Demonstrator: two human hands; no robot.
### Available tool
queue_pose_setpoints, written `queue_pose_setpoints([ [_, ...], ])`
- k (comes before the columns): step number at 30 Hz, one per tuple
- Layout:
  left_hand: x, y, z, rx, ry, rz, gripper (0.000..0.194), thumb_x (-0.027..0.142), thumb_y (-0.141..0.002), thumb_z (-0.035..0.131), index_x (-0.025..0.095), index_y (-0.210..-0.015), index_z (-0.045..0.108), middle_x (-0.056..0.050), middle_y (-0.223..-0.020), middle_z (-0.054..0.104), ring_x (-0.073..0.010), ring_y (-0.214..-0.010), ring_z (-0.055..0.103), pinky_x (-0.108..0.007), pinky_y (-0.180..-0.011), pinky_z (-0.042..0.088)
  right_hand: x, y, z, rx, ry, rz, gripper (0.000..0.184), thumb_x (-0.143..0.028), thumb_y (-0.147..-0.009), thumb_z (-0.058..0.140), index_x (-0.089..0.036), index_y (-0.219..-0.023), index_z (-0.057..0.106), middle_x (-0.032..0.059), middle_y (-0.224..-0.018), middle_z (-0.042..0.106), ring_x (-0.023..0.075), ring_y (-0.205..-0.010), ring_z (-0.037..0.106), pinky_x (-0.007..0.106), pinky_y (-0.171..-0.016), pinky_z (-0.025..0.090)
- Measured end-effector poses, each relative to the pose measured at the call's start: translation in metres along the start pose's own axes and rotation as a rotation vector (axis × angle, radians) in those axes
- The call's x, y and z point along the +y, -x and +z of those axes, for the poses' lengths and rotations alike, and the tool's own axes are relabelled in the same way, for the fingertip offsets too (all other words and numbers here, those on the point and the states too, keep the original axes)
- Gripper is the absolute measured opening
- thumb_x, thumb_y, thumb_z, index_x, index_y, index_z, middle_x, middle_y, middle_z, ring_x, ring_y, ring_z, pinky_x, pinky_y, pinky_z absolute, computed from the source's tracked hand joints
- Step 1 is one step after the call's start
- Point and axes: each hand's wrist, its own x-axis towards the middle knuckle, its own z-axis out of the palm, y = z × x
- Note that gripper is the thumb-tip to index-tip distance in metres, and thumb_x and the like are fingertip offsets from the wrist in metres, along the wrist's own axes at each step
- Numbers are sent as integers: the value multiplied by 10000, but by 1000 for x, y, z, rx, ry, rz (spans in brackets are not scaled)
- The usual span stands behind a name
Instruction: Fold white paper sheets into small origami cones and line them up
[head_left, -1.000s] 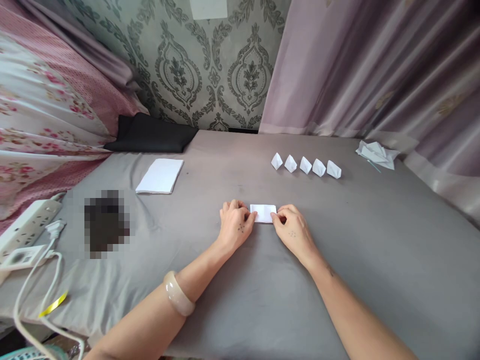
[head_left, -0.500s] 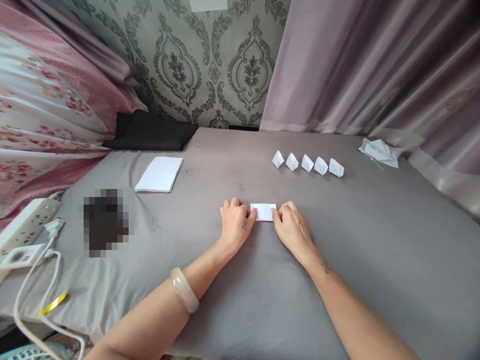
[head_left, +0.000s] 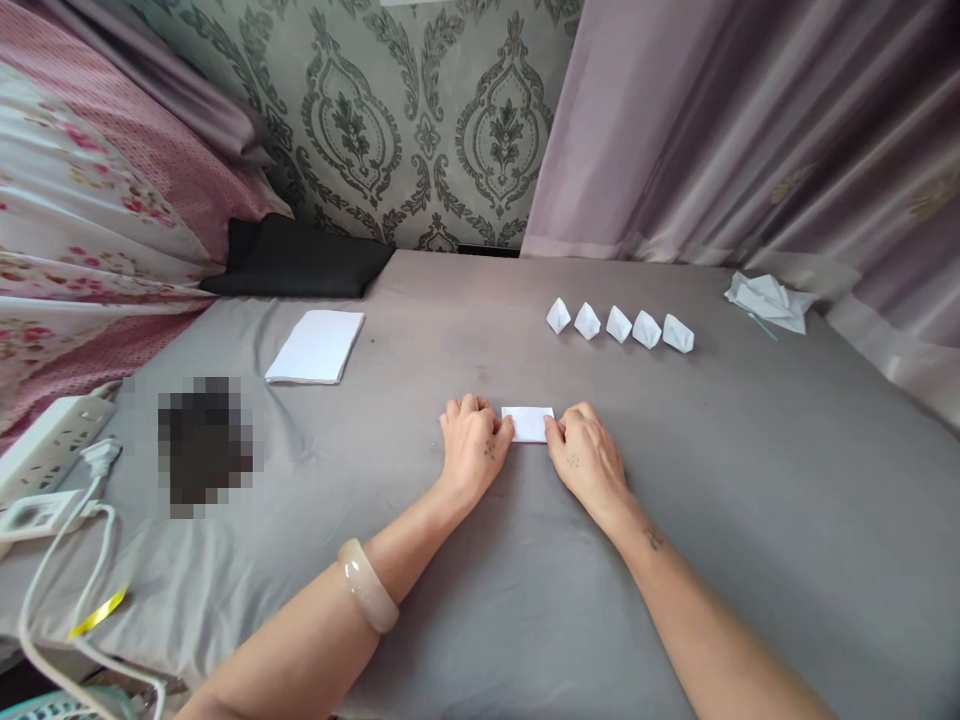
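Note:
A small folded white paper rectangle [head_left: 528, 423] lies on the grey cloth [head_left: 525, 600] in the middle. My left hand [head_left: 472, 445] has its fingers curled and pinches the paper's left edge. On the other side, my right hand [head_left: 585, 455] is curled too and pinches the right edge. Both hands rest on the cloth. Behind them, a row of several small folded white paper shapes [head_left: 619, 326] stands toward the back right.
A stack of white paper sheets [head_left: 316, 346] lies at the back left beside a black cushion [head_left: 300, 260]. Crumpled white paper [head_left: 769, 300] sits at the far right by the curtain. A white power strip [head_left: 49, 445] with cables lies at the left edge.
Both hands stay on the folded paper's ends; the right fingers have pressed a little flatter. The view has shifted slightly.

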Motion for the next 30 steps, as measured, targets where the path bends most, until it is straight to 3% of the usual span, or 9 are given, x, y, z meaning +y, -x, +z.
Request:
queue_pose_setpoints([
  [13, 3, -1, -1, -34, -63, -40, 315, 311, -885, 466, 168, -621, 564, -67, -921, 577, -230, -881, 449, -356, -752, 341, -7, -2, -8, -120, 37, 70, 310, -327, -954, 382, -138, -892, 621, 110, -1004, 607, 222, -863, 624, 306, -645, 388],
  [26, 3, 0, 0, -51, -169, 9, 341, 339, -909, 414, 173, -639, 540, -78, -958, 572, -240, -890, 445, -363, -744, 335, -9, 1, -11, -116, 56, 44, 322, -320, -965, 355, -127, -950, 613, 127, -1037, 580, 224, -873, 622, 304, -631, 404],
  [30, 5, 0, -2, -34, -212, -5, 256, 349, -903, 426, 174, -759, 546, -96, -953, 560, -247, -882, 451, -364, -732, 335, -7, 0, -9, -102, 53, 33, 313, -331, -957, 376, -131, -913, 613, 129, -1022, 570, 224, -831, 624, 313, -641, 411],
])
